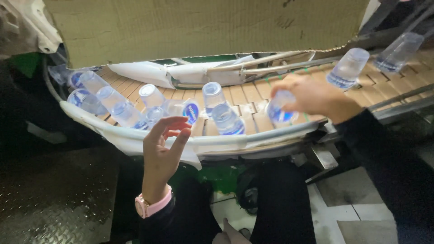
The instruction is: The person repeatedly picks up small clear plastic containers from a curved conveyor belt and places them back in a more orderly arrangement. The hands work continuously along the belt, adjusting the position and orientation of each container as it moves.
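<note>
Several small sealed clear plastic cups with blue lids ride a curved tan slat conveyor (251, 92). My right hand (312, 96) grips one cup (279, 110) from above, near the belt's front rail. My left hand (163, 144), with a pink wristwatch, hovers in front of the white rail, fingers spread and empty, nearest a cup lying on its side (187, 110). More cups cluster at the left (118, 107) and two stand upside down in the middle (222, 115).
A white curved guide rail (235, 141) edges the belt. A large cardboard sheet (203, 27) covers the back. Two further cups (348, 68) come along the belt from the right. Below lie a dark tread-plate floor (54, 194) and grey tiles.
</note>
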